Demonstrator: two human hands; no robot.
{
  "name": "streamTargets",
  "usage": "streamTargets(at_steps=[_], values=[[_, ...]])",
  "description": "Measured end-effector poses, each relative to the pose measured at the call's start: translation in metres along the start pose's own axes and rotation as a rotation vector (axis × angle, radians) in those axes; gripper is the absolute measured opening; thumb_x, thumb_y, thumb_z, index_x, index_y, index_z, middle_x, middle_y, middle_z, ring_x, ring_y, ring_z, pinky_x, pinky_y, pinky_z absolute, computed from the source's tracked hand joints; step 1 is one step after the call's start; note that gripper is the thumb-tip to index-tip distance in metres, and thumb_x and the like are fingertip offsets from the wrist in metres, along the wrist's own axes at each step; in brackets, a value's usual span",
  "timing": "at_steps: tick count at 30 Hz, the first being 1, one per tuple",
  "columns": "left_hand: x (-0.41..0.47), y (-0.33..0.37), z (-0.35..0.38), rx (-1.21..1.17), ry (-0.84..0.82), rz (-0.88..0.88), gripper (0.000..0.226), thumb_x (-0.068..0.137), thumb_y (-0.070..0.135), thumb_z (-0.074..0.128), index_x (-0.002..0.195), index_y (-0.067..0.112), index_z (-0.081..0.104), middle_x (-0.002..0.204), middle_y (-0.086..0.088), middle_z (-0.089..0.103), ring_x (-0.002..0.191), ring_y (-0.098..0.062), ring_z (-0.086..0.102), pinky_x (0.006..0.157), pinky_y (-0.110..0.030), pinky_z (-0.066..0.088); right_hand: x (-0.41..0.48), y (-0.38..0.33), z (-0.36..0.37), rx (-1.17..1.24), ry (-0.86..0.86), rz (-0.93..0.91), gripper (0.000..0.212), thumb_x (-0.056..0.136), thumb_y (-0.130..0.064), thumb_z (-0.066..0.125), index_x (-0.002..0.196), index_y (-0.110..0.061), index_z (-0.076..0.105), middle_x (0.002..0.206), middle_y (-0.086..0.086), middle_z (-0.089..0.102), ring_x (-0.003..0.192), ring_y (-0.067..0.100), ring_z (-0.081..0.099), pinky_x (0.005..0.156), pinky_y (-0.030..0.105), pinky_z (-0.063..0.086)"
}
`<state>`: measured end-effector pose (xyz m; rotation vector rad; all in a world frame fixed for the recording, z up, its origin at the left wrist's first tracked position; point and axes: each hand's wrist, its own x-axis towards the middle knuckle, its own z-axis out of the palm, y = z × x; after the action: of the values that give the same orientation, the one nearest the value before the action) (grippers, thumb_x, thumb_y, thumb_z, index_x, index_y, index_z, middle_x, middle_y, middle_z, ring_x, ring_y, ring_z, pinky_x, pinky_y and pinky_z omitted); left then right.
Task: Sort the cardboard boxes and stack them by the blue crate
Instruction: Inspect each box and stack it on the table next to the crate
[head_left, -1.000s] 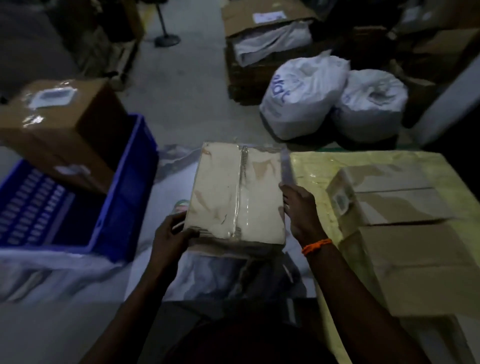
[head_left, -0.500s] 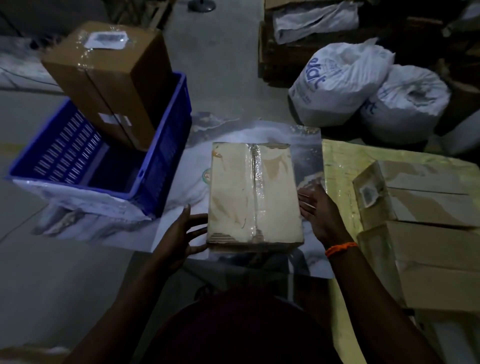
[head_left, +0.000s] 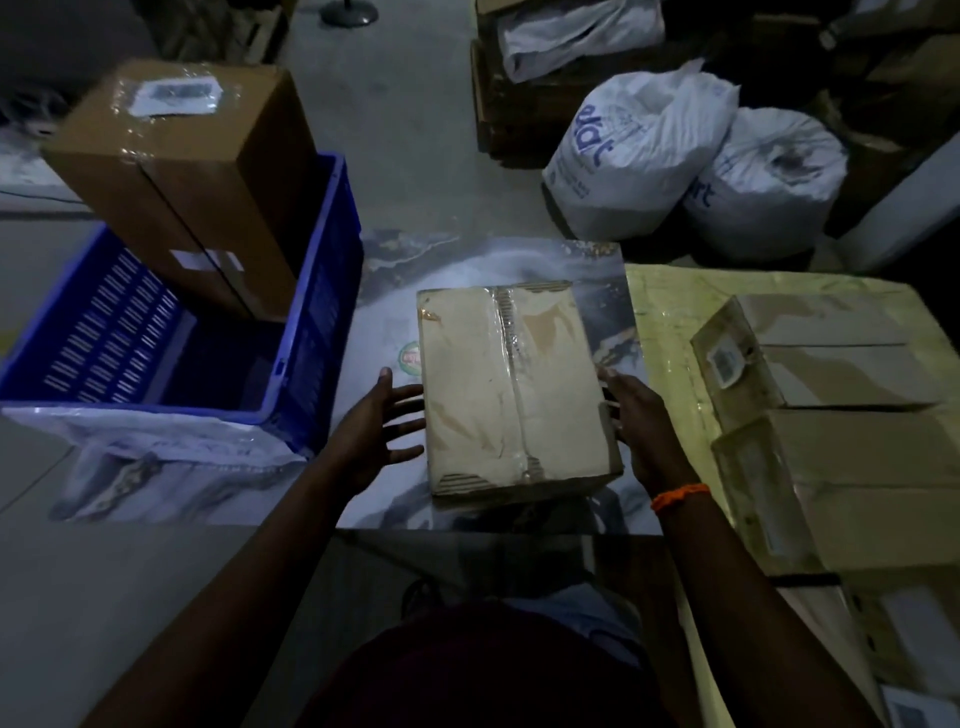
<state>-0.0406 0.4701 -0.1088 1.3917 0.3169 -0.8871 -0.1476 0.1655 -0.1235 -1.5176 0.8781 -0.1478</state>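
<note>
Centre box: a taped cardboard box (head_left: 514, 384) is lying flat on a glossy printed sheet (head_left: 384, 322), with its tape seam running lengthwise.
Left hand: the left hand (head_left: 379, 426) is hovering just beside the box's left edge, fingers straight and spread; contact cannot be confirmed.
Right hand: the right hand (head_left: 639, 421) is resting against the box's right side, and an orange wristband (head_left: 679, 496) is sitting at the wrist.
Crate: the blue crate (head_left: 322, 291) is standing left of the sheet, and a brown labelled box (head_left: 197, 171) is leaning tilted inside it.
Right side: two pale boxes (head_left: 841, 374) are sitting side by side on a yellow-green sheet (head_left: 670, 312).
Background: two white sacks (head_left: 639, 156) are sitting on the floor beyond.
</note>
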Motion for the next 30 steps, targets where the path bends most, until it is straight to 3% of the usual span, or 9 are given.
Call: streamTargets(at_steps=[4, 10, 14, 16, 18, 21, 25, 28, 30], values=[[0.013, 0.007, 0.001, -0.013, 0.034, 0.029, 0.055, 0.104, 0.06, 0.037, 0.132, 0.021, 0.063, 0.129, -0.002, 0.068, 0.119, -0.024, 0.064, 0.103, -0.054, 0.05, 0.016, -0.005, 0.0, -0.005, -0.031, 0.055, 0.028, 0.106, -0.034, 0.057, 0.113, -0.013, 0.073, 0.107, 0.007, 0.077, 0.106, 0.031, 0.07, 0.093, 0.047, 0.057], [0.028, 0.02, 0.018, -0.054, 0.133, 0.069, 0.049, 0.106, 0.056, 0.037, 0.128, 0.022, 0.064, 0.124, 0.001, 0.068, 0.116, -0.02, 0.063, 0.094, -0.046, 0.054, 0.055, -0.031, 0.007, -0.043, -0.148, 0.072, 0.033, 0.106, -0.037, 0.056, 0.115, -0.009, 0.07, 0.104, 0.008, 0.076, 0.094, 0.021, 0.071, 0.071, 0.029, 0.055], [0.044, 0.033, 0.029, -0.036, 0.199, 0.078, 0.05, 0.106, 0.058, 0.035, 0.129, 0.024, 0.063, 0.128, 0.001, 0.065, 0.115, -0.019, 0.061, 0.09, -0.045, 0.053, 0.093, -0.039, 0.02, -0.071, -0.178, 0.07, 0.036, 0.104, -0.044, 0.056, 0.114, -0.013, 0.072, 0.108, 0.012, 0.075, 0.096, 0.025, 0.069, 0.081, 0.036, 0.055], [0.053, 0.04, 0.037, 0.003, 0.204, 0.083, 0.057, 0.104, 0.062, 0.035, 0.14, 0.024, 0.057, 0.137, -0.001, 0.06, 0.122, -0.023, 0.057, 0.087, -0.044, 0.051, 0.108, -0.041, 0.029, -0.13, -0.204, 0.012, 0.029, 0.105, -0.045, 0.052, 0.116, -0.024, 0.07, 0.121, 0.006, 0.072, 0.114, 0.025, 0.065, 0.1, 0.042, 0.053], [0.062, 0.045, 0.048, 0.039, 0.209, 0.07, 0.061, 0.101, 0.068, 0.035, 0.138, 0.026, 0.058, 0.143, -0.005, 0.056, 0.128, -0.028, 0.052, 0.096, -0.048, 0.048, 0.114, -0.044, 0.038, -0.163, -0.224, -0.056, 0.039, 0.107, -0.043, 0.05, 0.138, -0.021, 0.061, 0.144, 0.004, 0.06, 0.134, 0.023, 0.053, 0.115, 0.038, 0.04], [0.073, 0.049, 0.062, 0.068, 0.244, 0.049, 0.074, 0.097, 0.074, 0.035, 0.146, 0.022, 0.052, 0.148, -0.011, 0.052, 0.132, -0.036, 0.049, 0.11, -0.058, 0.04, 0.118, -0.047, 0.043, -0.144, -0.227, -0.051, 0.057, 0.107, -0.05, 0.046, 0.151, -0.014, 0.05, 0.155, 0.007, 0.05, 0.143, 0.024, 0.045, 0.12, 0.038, 0.033], [0.063, 0.062, 0.079, 0.084, 0.199, 0.163, 0.064, 0.097, 0.075, 0.033, 0.14, 0.033, 0.054, 0.149, -0.007, 0.049, 0.135, -0.032, 0.045, 0.108, -0.054, 0.043, 0.147, -0.032, 0.029, -0.022, -0.276, -0.035, 0.09, 0.074, -0.095, 0.05, 0.138, -0.033, 0.062, 0.138, 0.001, 0.066, 0.129, 0.024, 0.06, 0.114, 0.053, 0.043], [0.052, 0.081, 0.088, 0.037, 0.147, 0.305, 0.05, 0.095, 0.075, 0.038, 0.13, 0.043, 0.058, 0.15, 0.004, 0.05, 0.127, -0.018, 0.051, 0.09, -0.042, 0.048, 0.16, -0.049, 0.015, 0.08, -0.281, -0.09, 0.085, 0.077, -0.092, 0.053, 0.14, -0.035, 0.061, 0.139, -0.002, 0.066, 0.132, 0.021, 0.06, 0.116, 0.052, 0.042], [0.049, 0.093, 0.092, 0.023, 0.134, 0.404, 0.057, 0.096, 0.073, 0.039, 0.14, 0.041, 0.055, 0.156, 0.008, 0.045, 0.134, -0.015, 0.048, 0.095, -0.043, 0.048, 0.128, -0.093, 0.006, 0.146, -0.243, -0.136, 0.076, 0.087, -0.084, 0.052, 0.143, -0.033, 0.06, 0.141, -0.004, 0.065, 0.135, 0.02, 0.056, 0.116, 0.049, 0.043]])
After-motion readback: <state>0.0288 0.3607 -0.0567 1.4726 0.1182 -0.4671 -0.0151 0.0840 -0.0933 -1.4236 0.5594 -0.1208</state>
